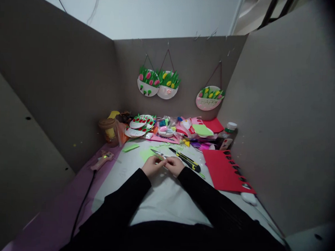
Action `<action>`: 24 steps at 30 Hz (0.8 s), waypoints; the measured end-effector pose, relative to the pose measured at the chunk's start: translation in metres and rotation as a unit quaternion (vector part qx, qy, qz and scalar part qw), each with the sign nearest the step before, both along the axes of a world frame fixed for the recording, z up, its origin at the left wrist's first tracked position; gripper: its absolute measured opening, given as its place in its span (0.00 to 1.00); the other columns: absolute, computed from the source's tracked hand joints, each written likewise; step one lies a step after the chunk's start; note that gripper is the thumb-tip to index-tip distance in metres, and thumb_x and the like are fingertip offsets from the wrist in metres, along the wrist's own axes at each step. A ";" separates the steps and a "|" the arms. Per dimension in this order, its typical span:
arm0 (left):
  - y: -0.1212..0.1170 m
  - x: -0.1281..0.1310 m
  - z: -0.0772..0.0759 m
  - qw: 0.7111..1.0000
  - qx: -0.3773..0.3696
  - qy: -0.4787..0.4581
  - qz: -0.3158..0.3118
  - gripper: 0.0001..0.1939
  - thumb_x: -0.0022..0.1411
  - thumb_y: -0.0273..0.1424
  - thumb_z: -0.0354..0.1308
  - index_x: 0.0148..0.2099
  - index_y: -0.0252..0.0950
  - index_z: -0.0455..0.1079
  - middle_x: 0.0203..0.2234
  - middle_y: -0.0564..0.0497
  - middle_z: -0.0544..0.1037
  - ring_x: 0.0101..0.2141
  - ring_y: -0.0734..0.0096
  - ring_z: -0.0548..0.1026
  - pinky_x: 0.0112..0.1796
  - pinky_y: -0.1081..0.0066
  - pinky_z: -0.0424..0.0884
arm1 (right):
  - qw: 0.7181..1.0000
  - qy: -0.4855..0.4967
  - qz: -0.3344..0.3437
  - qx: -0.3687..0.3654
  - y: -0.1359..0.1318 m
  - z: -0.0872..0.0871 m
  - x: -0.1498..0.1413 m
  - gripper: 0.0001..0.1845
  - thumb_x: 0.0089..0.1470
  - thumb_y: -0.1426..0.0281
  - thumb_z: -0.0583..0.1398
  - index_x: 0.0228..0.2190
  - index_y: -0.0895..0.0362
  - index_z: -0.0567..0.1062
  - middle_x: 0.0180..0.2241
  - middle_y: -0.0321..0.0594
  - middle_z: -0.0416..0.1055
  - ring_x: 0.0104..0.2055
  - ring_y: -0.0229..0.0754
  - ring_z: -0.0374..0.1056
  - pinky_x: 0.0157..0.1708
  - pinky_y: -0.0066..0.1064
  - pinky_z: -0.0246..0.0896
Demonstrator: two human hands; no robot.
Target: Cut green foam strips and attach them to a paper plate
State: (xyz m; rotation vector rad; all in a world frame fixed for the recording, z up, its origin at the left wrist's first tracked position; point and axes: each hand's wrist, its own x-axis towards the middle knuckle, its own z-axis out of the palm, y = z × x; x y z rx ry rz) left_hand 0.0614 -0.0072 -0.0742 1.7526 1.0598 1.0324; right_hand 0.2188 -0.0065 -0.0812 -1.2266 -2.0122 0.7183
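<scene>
My left hand (153,166) and my right hand (176,166) meet over the white sheet (164,207) in the middle of the table. The fingers of both are closed in a pinch, with thumbs close together. What lies between the fingertips is too small and too covered to make out. Just beyond the left hand lies a piece of light green paper (145,154), and a pointed metal blade (155,151) shows near it. To the right of my right hand rests a yellow and black utility knife (193,164).
Red paper (219,170) lies at the right, near a capped bottle (230,133). A pink glue gun (103,160) with a black cord is on the left, below a brown cup (109,132). Craft supplies and paper-plate baskets (138,124) crowd the back; similar baskets hang above.
</scene>
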 end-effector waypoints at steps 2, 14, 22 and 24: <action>0.001 0.000 0.000 0.999 -0.034 -0.024 0.035 0.14 0.49 0.39 0.58 0.27 0.31 0.68 0.19 0.52 0.70 0.22 0.75 0.67 0.24 0.75 0.61 | 0.995 -0.091 -0.008 0.050 0.000 0.005 0.006 0.10 0.51 0.68 0.53 0.24 0.59 0.71 0.23 0.36 0.66 0.28 0.36 0.61 0.31 0.26 0.54; 0.012 -0.024 0.005 0.937 -0.158 -0.236 0.205 0.19 0.46 0.43 0.60 0.31 0.31 0.66 0.35 0.43 0.76 0.28 0.74 0.73 0.21 0.79 0.58 | 0.930 -0.363 -0.052 -0.001 0.013 0.011 0.027 0.22 0.45 0.61 0.59 0.41 0.60 0.71 0.42 0.51 0.69 0.45 0.49 0.63 0.42 0.34 0.54; 0.014 -0.027 0.007 0.919 -0.156 -0.277 0.233 0.19 0.45 0.43 0.61 0.30 0.32 0.65 0.32 0.46 0.75 0.24 0.78 0.71 0.19 0.79 0.57 | 0.984 -0.054 -0.126 -0.110 0.023 0.002 0.028 0.14 0.45 0.61 0.57 0.32 0.59 0.71 0.28 0.41 0.71 0.30 0.40 0.66 0.29 0.29 0.58; 0.014 -0.028 0.007 0.916 -0.155 -0.284 0.237 0.19 0.45 0.44 0.60 0.30 0.33 0.64 0.29 0.47 0.75 0.23 0.79 0.70 0.19 0.79 0.55 | 0.975 0.070 -0.078 -0.194 0.024 0.002 0.029 0.15 0.44 0.61 0.57 0.33 0.59 0.69 0.24 0.37 0.70 0.23 0.36 0.63 0.22 0.27 0.56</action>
